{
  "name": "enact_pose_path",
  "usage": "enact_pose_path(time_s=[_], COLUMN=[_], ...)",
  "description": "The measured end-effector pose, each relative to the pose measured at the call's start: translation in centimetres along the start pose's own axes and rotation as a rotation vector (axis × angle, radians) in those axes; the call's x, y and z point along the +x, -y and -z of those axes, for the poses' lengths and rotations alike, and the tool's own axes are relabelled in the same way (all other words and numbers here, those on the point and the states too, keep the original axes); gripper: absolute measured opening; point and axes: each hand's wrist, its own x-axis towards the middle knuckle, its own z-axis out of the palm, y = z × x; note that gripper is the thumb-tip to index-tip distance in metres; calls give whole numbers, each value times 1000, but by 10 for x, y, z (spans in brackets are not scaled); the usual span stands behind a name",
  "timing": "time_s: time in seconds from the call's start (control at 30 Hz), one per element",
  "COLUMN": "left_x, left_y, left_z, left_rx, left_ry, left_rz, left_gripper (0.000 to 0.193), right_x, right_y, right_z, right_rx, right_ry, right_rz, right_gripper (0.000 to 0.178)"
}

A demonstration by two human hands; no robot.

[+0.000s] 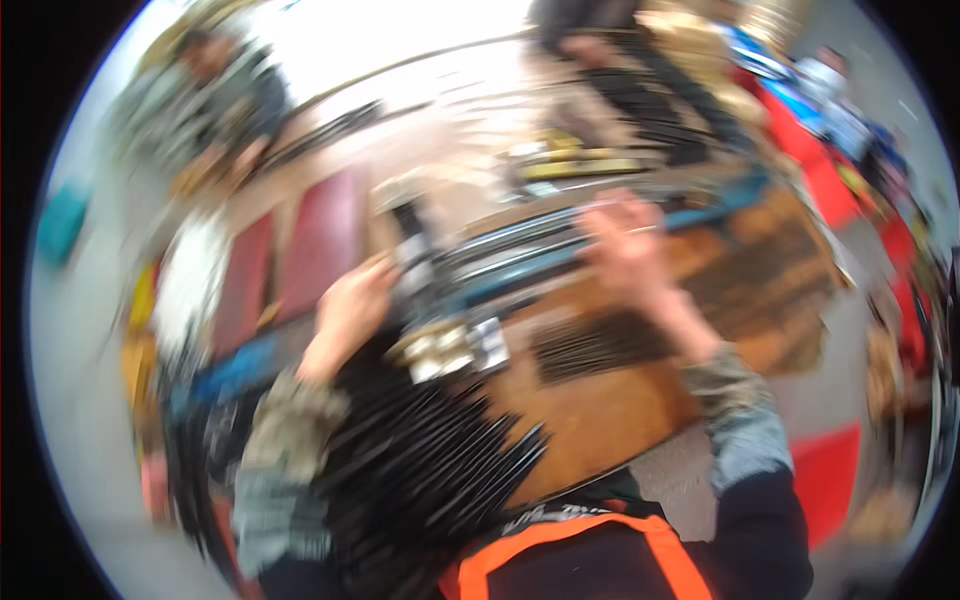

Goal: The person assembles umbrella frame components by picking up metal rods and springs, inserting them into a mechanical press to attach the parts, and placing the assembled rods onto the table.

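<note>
Though two hands [358, 298] [628, 240] and two maroon panels [322, 238] [243, 285] show, I cannot tell either grip.

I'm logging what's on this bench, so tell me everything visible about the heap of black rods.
The black rods are many, long and thin, with some sheen; blur hides their material. They lie bunched, roughly parallel, slanting up to the right, some ends over the brown wooden surface. The left sleeve is beside them; contact is unclear.
</note>
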Motion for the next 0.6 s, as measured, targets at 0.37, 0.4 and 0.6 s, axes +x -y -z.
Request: enact_pose_path(time_s=[0.37,0.4,0.6], left_x=[10,8,8], left_y=[-14,-14,-13], left_z=[-14,-14,-15], left_rx=[30,33,70], left_ry=[-42,-55,-133], left_rz=[-32,-17,-63], left_gripper=[20,20,22], right_x=[-45,-38,-24], right_y=[48,55,67], right_z=[-5,-7,-35], right_rx=[274,350,777], right_ry=[68,43,90], right_rz=[-114,-97,-161], right_gripper=[43,37,19])
